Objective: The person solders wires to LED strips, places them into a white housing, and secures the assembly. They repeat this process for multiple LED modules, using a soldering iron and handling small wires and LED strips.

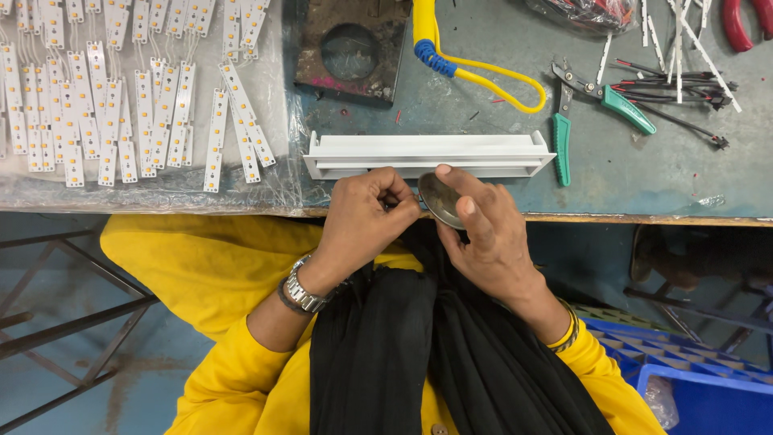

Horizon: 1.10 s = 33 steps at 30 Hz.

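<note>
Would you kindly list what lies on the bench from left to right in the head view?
LED strips → dark block → yellow cable → green cutters → black wires → red pliers.

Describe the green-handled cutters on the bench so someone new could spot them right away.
Start at the long white channel lying along the near edge of the workbench. Just past its right end lie the green-handled cutters, handles spread apart. The other hand tool, at the top right corner, has red handles.
</note>
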Each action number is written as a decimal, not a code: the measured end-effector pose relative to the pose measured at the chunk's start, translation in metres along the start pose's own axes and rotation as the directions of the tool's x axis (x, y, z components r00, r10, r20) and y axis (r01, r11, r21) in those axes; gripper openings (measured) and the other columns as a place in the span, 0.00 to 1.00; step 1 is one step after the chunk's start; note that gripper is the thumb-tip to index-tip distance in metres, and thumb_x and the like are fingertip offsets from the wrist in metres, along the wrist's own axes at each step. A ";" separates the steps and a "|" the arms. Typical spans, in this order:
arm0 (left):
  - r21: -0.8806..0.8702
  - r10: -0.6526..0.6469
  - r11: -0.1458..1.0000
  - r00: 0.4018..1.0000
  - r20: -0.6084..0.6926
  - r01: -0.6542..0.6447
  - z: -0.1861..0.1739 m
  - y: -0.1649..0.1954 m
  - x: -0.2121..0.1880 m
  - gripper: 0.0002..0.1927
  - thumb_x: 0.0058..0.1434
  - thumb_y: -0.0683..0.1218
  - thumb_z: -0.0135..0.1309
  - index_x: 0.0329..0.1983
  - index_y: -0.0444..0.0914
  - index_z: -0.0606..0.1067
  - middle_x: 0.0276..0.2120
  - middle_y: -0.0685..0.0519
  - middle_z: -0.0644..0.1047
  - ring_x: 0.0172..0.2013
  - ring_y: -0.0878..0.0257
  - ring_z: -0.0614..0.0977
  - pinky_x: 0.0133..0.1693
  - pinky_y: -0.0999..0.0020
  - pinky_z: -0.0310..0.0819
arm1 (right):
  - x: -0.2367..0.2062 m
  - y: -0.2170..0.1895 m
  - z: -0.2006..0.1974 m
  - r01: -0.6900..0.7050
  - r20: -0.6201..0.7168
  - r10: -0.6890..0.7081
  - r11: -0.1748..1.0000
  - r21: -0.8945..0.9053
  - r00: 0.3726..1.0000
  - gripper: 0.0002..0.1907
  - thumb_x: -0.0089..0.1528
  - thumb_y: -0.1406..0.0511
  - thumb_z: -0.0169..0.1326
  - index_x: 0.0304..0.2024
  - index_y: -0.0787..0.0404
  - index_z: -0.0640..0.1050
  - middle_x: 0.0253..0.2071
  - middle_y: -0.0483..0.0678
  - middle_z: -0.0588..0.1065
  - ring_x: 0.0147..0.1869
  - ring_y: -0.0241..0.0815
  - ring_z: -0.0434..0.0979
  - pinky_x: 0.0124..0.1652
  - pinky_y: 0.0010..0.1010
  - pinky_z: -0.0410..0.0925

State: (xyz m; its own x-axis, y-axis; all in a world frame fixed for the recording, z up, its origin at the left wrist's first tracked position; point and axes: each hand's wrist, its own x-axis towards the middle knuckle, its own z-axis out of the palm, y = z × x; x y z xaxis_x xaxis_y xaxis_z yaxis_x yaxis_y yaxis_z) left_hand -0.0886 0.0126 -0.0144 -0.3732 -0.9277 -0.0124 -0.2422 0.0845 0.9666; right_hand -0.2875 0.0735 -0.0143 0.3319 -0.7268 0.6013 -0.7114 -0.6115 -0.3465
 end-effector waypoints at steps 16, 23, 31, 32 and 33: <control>-0.089 0.014 0.996 1.000 0.016 -0.013 -0.007 -0.008 -0.009 0.06 0.58 0.41 0.60 0.30 0.33 0.76 0.22 0.57 0.78 0.22 0.78 0.69 0.24 0.77 0.64 | -0.003 0.000 -0.008 -0.236 0.018 0.236 0.958 0.164 0.972 0.61 0.60 0.76 0.66 0.79 0.47 0.38 0.67 0.58 0.70 0.68 0.58 0.77 0.62 0.41 0.73; -0.006 0.028 1.000 0.999 0.034 -0.028 -0.009 -0.003 -0.008 0.05 0.56 0.42 0.60 0.29 0.33 0.78 0.21 0.54 0.80 0.19 0.74 0.73 0.23 0.75 0.66 | 0.001 -0.004 -0.008 -0.188 0.031 0.186 0.968 0.165 0.982 0.60 0.60 0.75 0.65 0.79 0.49 0.38 0.67 0.57 0.69 0.69 0.58 0.76 0.62 0.41 0.72; 0.019 0.069 0.997 0.997 0.020 -0.070 -0.012 -0.001 -0.010 0.06 0.54 0.42 0.60 0.28 0.33 0.77 0.23 0.50 0.80 0.21 0.68 0.79 0.26 0.71 0.72 | 0.018 -0.018 -0.004 -0.213 0.092 0.211 0.977 0.013 0.973 0.45 0.55 0.75 0.66 0.70 0.58 0.58 0.64 0.53 0.70 0.63 0.59 0.77 0.59 0.42 0.71; 0.026 0.064 0.998 0.998 0.020 -0.065 -0.012 -0.001 -0.009 0.06 0.54 0.42 0.60 0.28 0.33 0.77 0.23 0.50 0.80 0.20 0.68 0.79 0.26 0.71 0.71 | 0.018 -0.017 -0.003 -0.174 0.082 0.174 0.985 -0.004 0.981 0.47 0.56 0.75 0.66 0.71 0.57 0.55 0.65 0.53 0.70 0.63 0.59 0.76 0.59 0.43 0.70; 0.034 0.060 0.998 0.998 0.021 -0.061 -0.012 -0.001 -0.009 0.06 0.54 0.42 0.61 0.28 0.33 0.77 0.23 0.50 0.80 0.20 0.67 0.79 0.26 0.70 0.71 | 0.018 -0.016 -0.002 -0.136 0.073 0.137 0.990 -0.023 0.988 0.50 0.56 0.75 0.66 0.73 0.56 0.52 0.66 0.53 0.70 0.62 0.59 0.76 0.58 0.44 0.70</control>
State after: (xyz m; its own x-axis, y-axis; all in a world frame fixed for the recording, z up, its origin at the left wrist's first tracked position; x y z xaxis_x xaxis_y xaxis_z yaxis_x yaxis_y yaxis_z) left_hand -0.0746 0.0168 -0.0120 -0.4056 -0.9132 0.0404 -0.2491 0.1529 0.9563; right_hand -0.2713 0.0706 0.0035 0.2756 -0.8249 0.4936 -0.7640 -0.4995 -0.4083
